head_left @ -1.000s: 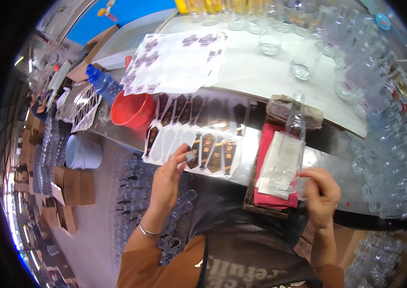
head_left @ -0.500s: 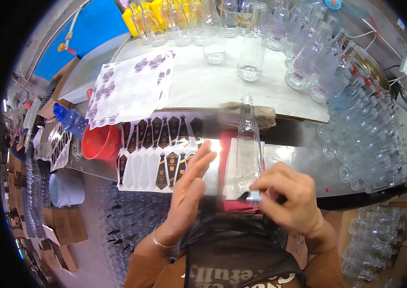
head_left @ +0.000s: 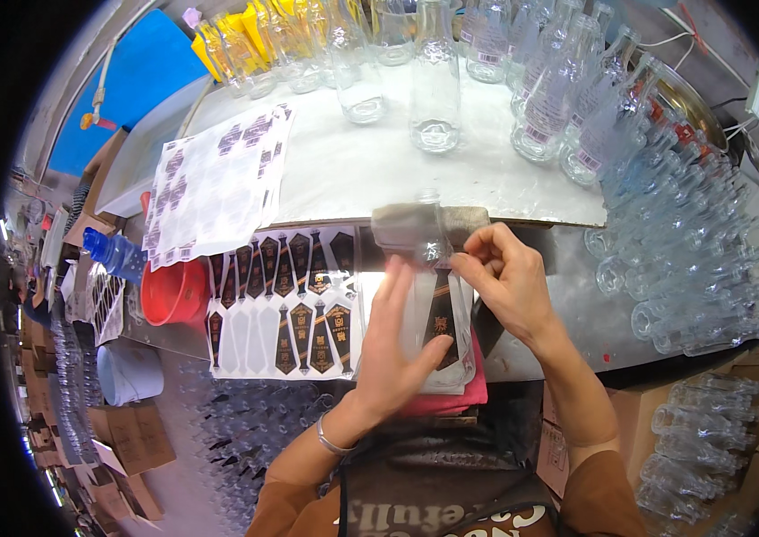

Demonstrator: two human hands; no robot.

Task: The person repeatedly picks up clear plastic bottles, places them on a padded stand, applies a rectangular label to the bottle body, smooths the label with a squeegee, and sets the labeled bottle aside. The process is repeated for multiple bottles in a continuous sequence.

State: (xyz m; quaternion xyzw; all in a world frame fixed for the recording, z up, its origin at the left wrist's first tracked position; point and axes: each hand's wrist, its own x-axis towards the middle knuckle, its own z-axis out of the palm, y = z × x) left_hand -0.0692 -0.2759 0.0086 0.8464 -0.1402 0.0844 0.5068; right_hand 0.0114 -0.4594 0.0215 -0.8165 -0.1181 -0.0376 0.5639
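A clear glass bottle [head_left: 434, 252] lies in front of me with its neck pointing away, over a white pad on a folded pink cloth [head_left: 457, 403]. On its upper side is a black tie-shaped label [head_left: 441, 313] with gold print. My left hand [head_left: 394, 349] rests flat along the bottle's left side, fingers stretched out and thumb reaching over the label's lower end; its fingertips are blurred. At the label's narrow top, by the bottle's shoulder, my right hand [head_left: 513, 279] has thumb and forefinger pinched together.
Left of the bottle lies a sheet of tie-shaped labels [head_left: 303, 300], some spots peeled bare. A printed white sheet [head_left: 214, 183] overhangs the raised table [head_left: 343, 179]. Beyond stand clear bottles [head_left: 435, 89] and several with labels [head_left: 545, 112]. A red bucket [head_left: 173, 294] stands left; many bottles [head_left: 683, 251] lie right.
My right hand has moved away from me, from the bottle's near end to its shoulder. The black label now lies on the bottle. My left hand has come against the bottle's side.
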